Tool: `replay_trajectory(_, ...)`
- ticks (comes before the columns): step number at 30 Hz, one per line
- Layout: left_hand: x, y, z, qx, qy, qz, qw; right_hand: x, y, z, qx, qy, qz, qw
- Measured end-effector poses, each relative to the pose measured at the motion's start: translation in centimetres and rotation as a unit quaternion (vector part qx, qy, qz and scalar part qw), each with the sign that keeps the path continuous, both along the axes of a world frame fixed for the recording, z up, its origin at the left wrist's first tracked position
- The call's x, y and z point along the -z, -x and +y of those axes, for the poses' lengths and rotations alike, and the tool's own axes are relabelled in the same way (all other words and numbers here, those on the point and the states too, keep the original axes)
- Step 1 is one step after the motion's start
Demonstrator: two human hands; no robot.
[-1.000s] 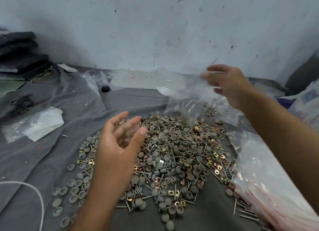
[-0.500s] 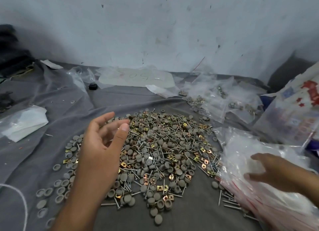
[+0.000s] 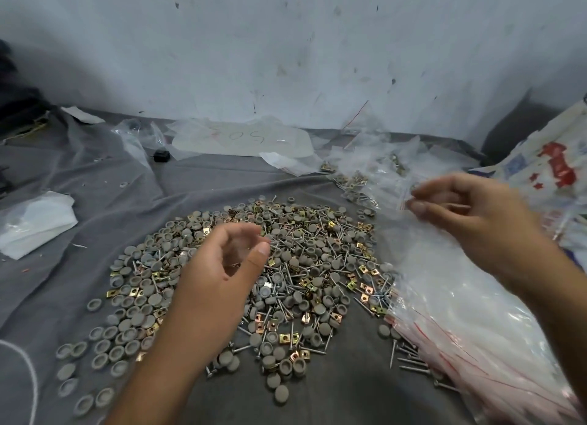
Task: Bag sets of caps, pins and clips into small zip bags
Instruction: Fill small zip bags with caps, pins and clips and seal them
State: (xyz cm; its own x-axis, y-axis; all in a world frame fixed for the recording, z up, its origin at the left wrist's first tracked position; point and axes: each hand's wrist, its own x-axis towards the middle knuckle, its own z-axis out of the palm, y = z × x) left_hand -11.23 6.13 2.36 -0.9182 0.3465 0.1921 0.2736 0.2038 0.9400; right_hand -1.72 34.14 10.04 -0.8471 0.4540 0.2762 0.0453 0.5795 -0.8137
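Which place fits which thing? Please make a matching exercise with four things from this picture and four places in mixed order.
Things:
1. right hand
2. left hand
3. stack of empty zip bags
4. small black object

Places:
A. far left of the cloth, near the wall
B. over the pile of parts
C. lifted, pinching a clear bag
D. lying right of the pile

Pairs: 1-C, 2-B, 3-D, 4-A
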Motion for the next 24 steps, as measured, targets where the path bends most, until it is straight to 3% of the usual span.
replay_trajectory(2,-0.1,-0.6,0.4,0.044,0.012,-0.011,0.999,-0.9,1.2,-3.0,-0.095,0.12,0.036,0.988)
replay_trajectory(5,-0.1,-0.9,0.5,0.088,0.04,-0.032,0.995,-1.1,2.6,-6.9,-0.213,0.288,0.046,0.933)
replay_trajectory(7,-0.3,-0.7,0.3,0.107,0.009,-0.061,0.992,-0.7,3.8,-8.2,-0.226,0.386,0.064,0.892)
replay_trajectory(11,-1.0,-0.1,-0.3,0.095,-0.06,-0.064,0.992,1.3,5.6,-8.9,-0.144,0.546,0.107,0.818)
replay_trajectory(14,-0.5,0.4,-0.4,-0.003,-0.117,-0.093,0.989,4.4,5.4,-9.2,-0.159,0.524,0.022,0.836)
replay_trajectory(17,0.0,1.0,-0.6,-0.089,-0.149,-0.092,0.98,7.6,4.2,-10.4,-0.278,0.421,-0.086,0.859)
replay_trajectory(20,0.5,1.3,-0.7,-0.12,-0.141,-0.071,0.98,8.9,3.9,-11.2,-0.293,0.312,-0.089,0.899)
replay_trajectory(24,0.9,1.4,-0.5,-0.156,-0.105,-0.09,0.978,9.4,4.6,-11.3,-0.197,0.291,-0.048,0.935)
